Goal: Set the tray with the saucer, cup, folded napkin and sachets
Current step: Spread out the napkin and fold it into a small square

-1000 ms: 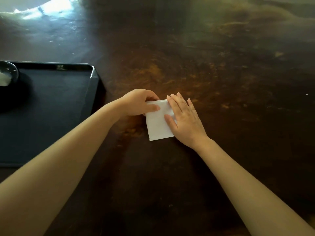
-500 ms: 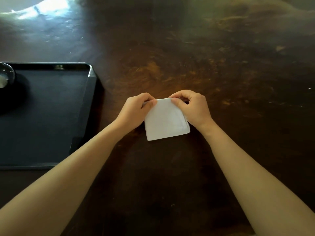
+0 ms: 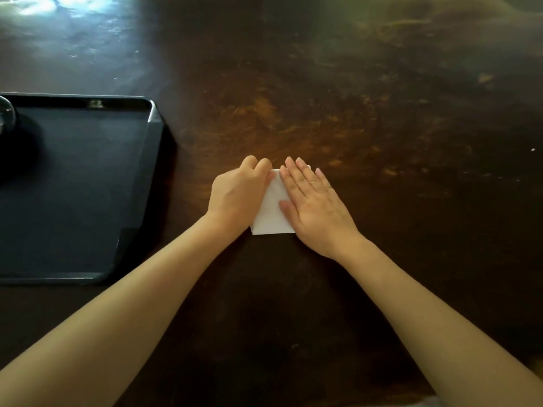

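**Folded napkin [image 3: 271, 214] held down on the tabletop [image 3: 352, 113], centre of frame.**
The white napkin lies on the dark wooden tabletop, apart from the black tray [image 3: 154, 133] at the left of the frame. The right hand [image 3: 313, 204] lies flat on the napkin's right half, fingers straight and close together. The left hand [image 3: 238, 195] has its fingers curled at the upper left corner, pinching the edge there; its thumb is hidden.

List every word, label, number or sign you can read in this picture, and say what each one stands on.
None can be read.
The napkin is plain white, with no print showing.
A small pale mark on the far rim of the tray is too blurred to read.
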Demonstrator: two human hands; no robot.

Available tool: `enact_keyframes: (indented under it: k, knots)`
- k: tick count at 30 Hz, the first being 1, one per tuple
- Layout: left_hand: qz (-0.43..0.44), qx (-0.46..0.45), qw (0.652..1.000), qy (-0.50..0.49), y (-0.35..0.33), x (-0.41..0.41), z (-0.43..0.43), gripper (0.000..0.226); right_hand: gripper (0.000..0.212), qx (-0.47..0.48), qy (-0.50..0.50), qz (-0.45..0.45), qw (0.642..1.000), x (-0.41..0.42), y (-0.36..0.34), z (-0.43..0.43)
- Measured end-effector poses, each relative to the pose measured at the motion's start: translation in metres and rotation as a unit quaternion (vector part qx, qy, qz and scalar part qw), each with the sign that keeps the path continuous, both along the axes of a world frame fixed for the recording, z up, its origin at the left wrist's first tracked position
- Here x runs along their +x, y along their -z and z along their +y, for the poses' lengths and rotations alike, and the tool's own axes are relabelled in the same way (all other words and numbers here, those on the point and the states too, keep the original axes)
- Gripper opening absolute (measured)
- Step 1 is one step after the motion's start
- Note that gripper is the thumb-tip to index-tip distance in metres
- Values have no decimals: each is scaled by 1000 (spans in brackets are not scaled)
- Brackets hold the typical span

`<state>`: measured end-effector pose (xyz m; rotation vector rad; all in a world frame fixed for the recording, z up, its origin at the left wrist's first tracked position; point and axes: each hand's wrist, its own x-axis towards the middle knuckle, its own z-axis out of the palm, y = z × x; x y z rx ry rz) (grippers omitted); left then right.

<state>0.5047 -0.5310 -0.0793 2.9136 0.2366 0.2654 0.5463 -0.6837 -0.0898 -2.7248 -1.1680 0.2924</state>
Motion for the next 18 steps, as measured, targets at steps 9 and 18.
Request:
enact_keyframes:
  k: [9, 18]
  knots:
    - [68, -51, 996, -25, 13, -33, -43, 53, 54, 11, -6, 23, 1000, -2, -4, 1]
    - [132, -38, 990, -42, 13, -38, -29, 50, 55, -11, 4, -39, 999, -5, 3, 0]
